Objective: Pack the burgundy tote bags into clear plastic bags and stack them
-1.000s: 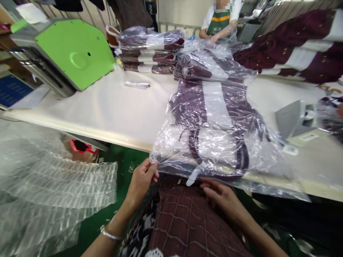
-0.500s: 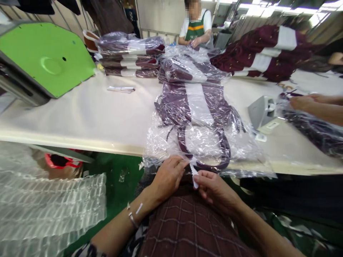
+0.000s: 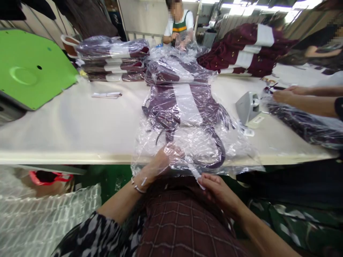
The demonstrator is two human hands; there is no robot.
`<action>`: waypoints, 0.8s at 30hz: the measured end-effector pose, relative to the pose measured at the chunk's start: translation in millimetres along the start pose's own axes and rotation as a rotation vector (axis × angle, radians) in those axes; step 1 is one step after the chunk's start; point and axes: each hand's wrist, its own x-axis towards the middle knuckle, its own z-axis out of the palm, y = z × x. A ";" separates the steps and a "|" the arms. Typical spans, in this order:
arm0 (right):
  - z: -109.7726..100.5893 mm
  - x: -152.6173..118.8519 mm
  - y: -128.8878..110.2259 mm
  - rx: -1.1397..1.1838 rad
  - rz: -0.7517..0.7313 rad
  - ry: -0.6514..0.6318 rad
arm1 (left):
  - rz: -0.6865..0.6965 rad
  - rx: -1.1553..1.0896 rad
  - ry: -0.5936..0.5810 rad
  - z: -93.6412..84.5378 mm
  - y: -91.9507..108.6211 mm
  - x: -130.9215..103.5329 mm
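Note:
A dark purple handbag (image 3: 160,107) with a white paper band (image 3: 187,103) lies in a clear plastic bag (image 3: 235,150), whose mouth hangs over the table's front edge. My left hand (image 3: 171,153) is under the clear film beside the handbag's looped handle (image 3: 220,144). Its fingers are curled; film glare hides what they hold. Pinched in my right hand (image 3: 214,184), just below the plastic bag's mouth, is one end of a white notched strip (image 3: 194,169). The strip's other end reaches up under the film near the handle.
Wrapped bags are stacked at the back left (image 3: 115,59), with maroon bags (image 3: 243,50) at the back right. A grey tape dispenser (image 3: 248,107) stands to the right, near a co-worker's hands (image 3: 286,94). A green-panelled machine (image 3: 34,67) occupies the left; folded papers (image 3: 107,95) lie nearby.
My left hand has moved up and forward beneath the clear film, against the handle. The handle's left side has shifted. My right hand keeps its pinch on the strip. The view has turned slightly right.

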 end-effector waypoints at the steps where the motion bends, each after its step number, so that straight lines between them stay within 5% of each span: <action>1: -6.4 1.1 3.5 -0.036 0.003 0.004 | 0.021 -0.003 0.025 -2.3 -1.7 -1.6; 10: -33.1 -15.3 20.3 0.111 0.127 -0.205 | 0.004 -0.111 0.007 -0.2 1.8 -10.0; 14: -28.5 -26.4 11.8 -0.076 0.114 -0.205 | -0.010 -0.234 -0.038 -4.8 5.6 -17.4; 19: 5.9 -24.7 -28.8 -0.542 -0.604 -0.046 | -0.342 -0.593 -0.109 -55.5 27.8 -5.3; 24: 29.3 -2.2 -43.8 -0.658 -0.905 0.079 | -0.645 -0.876 0.274 -78.7 57.0 12.0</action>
